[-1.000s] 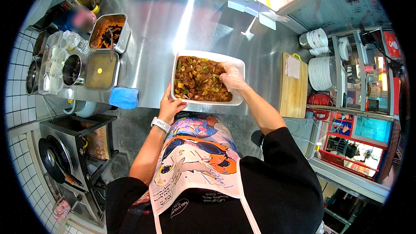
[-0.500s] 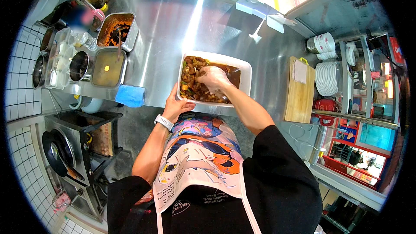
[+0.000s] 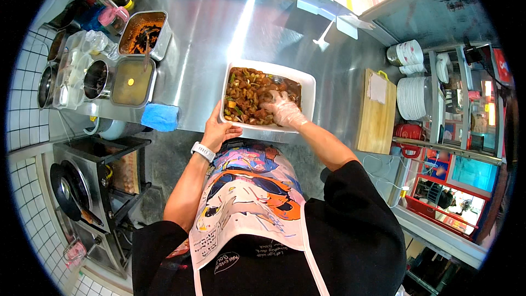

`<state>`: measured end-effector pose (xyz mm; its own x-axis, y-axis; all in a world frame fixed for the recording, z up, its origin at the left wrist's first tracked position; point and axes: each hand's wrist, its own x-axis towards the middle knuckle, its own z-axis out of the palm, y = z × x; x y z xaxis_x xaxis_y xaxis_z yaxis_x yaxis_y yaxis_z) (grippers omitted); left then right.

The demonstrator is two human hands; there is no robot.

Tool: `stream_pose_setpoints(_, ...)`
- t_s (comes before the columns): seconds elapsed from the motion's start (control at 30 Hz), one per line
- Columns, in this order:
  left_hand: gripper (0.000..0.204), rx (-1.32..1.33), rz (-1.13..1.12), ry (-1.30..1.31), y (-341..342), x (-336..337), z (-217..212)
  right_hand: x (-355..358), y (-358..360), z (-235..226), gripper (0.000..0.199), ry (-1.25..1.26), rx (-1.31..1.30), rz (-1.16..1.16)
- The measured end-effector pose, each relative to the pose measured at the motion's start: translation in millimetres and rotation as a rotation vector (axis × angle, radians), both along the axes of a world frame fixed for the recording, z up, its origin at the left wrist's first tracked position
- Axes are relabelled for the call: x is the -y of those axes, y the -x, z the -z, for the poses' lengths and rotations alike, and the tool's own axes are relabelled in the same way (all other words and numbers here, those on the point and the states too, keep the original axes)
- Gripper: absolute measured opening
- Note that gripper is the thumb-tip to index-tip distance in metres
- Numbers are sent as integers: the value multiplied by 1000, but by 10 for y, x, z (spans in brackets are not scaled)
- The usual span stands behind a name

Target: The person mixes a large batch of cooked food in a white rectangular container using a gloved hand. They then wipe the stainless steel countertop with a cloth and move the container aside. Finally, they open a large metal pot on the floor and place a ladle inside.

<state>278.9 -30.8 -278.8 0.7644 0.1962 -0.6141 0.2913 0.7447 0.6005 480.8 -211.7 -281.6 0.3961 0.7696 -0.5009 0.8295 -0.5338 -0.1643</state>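
A white rectangular tub stands near the front edge of the steel counter. Chunks of meat in brown sauce, mixed with bits of green and orange, fill it. My left hand grips its near left corner, fingers along the left wall and thumb on the near side. Inside the tub, my right hand wears a clear plastic glove. Its fingers curl down into the meat right of the middle, and their tips are hidden among the pieces.
Metal pans, one with reddish sauce and a ladle, another with cloudy liquid, stand at the left. A blue cloth lies at the counter edge. On the right are a wooden cutting board and stacked plates.
My right hand has moved right and a little nearer within the tub. The meat spreads further right, covering sauce that showed before. My left hand keeps its hold.
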Motion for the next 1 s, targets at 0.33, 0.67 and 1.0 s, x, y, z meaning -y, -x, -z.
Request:
stream_pose_setpoints(0.33,83,-3,14,5,23,-33,-12,-631,-243,-628,55,-154,-109,346)
stream_pose_setpoints(0.67,81,25,-21,34,30,-3,98,-1194,23,-370,61,-44,-299,283)
stream_pose_setpoints(1.0,81,37,-36,39,49,-10,69,-404,158,-627,48,108,-121,-135)
